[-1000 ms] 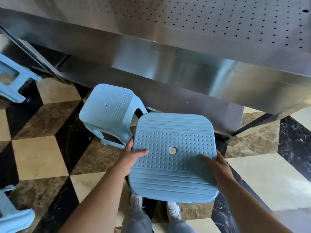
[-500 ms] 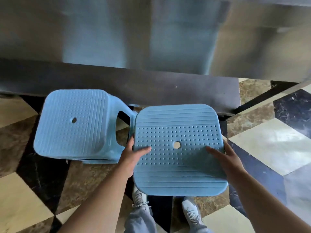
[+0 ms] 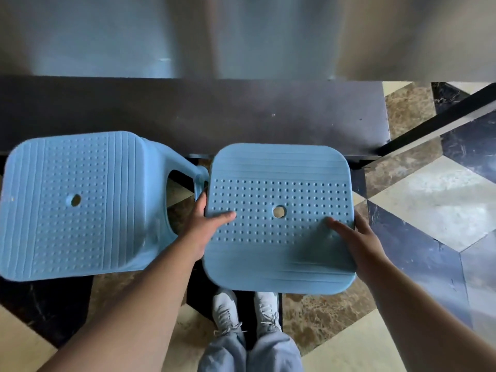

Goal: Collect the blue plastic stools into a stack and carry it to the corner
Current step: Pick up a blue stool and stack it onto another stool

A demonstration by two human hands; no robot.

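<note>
I hold a blue plastic stool [image 3: 279, 183] by its seat, seen from above, with a round hole in the dotted top. My left hand [image 3: 200, 226] grips its left edge, thumb on top. My right hand [image 3: 354, 242] grips its right edge, thumb on the seat. A second blue stool [image 3: 72, 202] stands on the floor to the left, close beside the held one; its right leg almost touches the held seat's left edge. The held stool's legs are hidden under its seat.
A stainless steel counter front [image 3: 241, 36] with a dark base panel [image 3: 214, 114] fills the area ahead. The floor [image 3: 418, 200] is checkered marble in cream, brown and black. My feet in white shoes [image 3: 244, 312] stand below the held stool.
The view has tilted down and closed in; the standing stool now looks larger and sits right beside the held stool. Both hands keep the same grip on the seat.
</note>
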